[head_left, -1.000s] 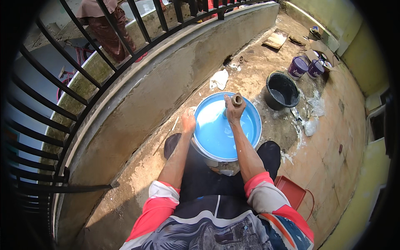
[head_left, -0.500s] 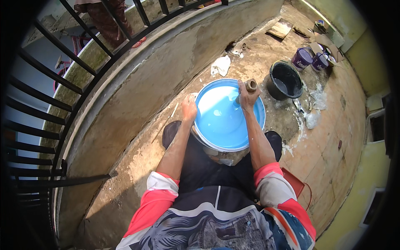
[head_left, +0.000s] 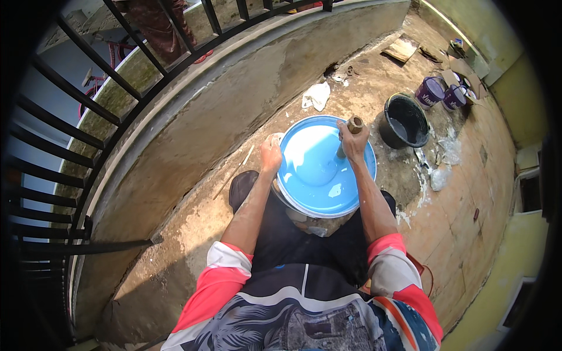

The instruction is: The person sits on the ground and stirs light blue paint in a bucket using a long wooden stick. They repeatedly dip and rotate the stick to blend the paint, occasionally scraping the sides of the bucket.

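A large round bucket (head_left: 321,214) of light blue paint (head_left: 307,177) stands between my knees. My left hand (head_left: 271,154) is closed on its left rim, with something whitish by the fingertips that I cannot make out. Over the right side of the paint, my right hand (head_left: 354,144) is wrapped round a thick brown stirring stick (head_left: 355,123). The stick's upper end sticks out above the fist and has a hollow in it. Its lower part dips into the paint, where the tip is hidden.
A black bucket (head_left: 404,121) stands just right of the paint, with two purple pails (head_left: 430,92) beyond. A white cloth (head_left: 317,96) and a thin stick (head_left: 234,171) lie along the low wall (head_left: 193,137). Behind the black railing (head_left: 111,114), a person's legs show.
The view has shifted slightly. Ripples and bright reflections on the paint have changed shape around the stick. Both hands keep their grips.
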A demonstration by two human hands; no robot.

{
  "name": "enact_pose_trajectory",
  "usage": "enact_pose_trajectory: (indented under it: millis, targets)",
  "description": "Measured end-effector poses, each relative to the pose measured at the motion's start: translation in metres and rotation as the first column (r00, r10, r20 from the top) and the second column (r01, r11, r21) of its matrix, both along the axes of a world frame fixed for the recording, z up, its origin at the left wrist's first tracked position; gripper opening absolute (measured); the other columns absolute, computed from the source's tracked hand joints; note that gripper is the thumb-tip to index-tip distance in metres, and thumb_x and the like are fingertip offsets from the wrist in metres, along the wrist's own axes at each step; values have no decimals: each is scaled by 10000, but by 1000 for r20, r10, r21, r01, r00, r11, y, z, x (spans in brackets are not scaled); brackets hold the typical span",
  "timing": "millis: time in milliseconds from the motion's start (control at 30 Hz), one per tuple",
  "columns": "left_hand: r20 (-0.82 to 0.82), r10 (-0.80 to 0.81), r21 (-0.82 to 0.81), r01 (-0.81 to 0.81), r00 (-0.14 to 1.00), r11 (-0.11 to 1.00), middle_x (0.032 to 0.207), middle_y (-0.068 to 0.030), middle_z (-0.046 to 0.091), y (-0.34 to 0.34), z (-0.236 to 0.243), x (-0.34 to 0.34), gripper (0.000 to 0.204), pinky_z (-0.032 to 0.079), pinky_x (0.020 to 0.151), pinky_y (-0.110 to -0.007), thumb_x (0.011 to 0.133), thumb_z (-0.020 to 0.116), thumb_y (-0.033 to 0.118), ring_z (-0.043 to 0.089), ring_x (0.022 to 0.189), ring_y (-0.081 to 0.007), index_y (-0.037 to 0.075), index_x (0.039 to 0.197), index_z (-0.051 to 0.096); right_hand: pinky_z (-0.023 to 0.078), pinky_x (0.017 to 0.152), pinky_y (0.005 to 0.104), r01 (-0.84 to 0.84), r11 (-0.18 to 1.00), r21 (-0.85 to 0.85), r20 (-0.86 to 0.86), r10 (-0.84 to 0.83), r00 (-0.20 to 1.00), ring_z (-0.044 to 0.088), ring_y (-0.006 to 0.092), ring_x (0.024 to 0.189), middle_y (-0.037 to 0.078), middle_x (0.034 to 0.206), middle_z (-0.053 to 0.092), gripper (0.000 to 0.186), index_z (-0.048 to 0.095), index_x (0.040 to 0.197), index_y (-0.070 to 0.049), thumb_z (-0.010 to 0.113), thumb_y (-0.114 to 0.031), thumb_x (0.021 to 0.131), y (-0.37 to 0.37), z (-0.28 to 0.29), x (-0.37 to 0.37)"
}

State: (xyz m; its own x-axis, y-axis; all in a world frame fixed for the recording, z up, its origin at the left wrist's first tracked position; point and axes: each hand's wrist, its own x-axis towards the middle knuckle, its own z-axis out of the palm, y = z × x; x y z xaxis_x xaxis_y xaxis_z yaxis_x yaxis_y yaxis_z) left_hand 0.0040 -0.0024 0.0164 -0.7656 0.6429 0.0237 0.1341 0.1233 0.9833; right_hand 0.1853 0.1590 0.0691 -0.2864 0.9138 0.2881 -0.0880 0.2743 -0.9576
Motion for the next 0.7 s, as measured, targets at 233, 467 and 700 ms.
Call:
enact_pose_trajectory:
  millis: [233, 467, 700]
  targets:
    - [-87, 43, -8, -43, 995, 999, 975, -187, 740, 1, -19, -8, 335, 520, 830, -402, 1031, 441, 167, 697, 906, -283, -29, 1084, 707, 358, 486, 242, -30, 985, -171, -420, -45, 906, 466, 53, 547, -37, 641, 528, 278, 511, 723, -98, 748, -19, 847, -33, 1, -60]
    - [-45, 3, 5, -3, 999, 1000, 996, -193, 731, 1, -11, -5, 340, 508, 856, -404, 1031, 434, 172, 686, 941, -306, -24, 1096, 703, 368, 458, 270, -481, 830, -283, -242, 424, 873, 450, 78, 507, -23, 608, 456, 237, 499, 760, -86, 691, 6, 865, -59, 12, -16]
    - [-25, 6, -9, -6, 1000, 1000, 992, -182, 734, 2, -1, 1, 350, 511, 851, -403, 1042, 428, 189, 690, 925, -289, -23, 1090, 702, 388, 450, 255, -25, 997, 78, 4, 24, 1000, 496, 81, 506, 7, 619, 541, 244, 519, 740, -64, 722, -76, 875, -9, -6, 1]
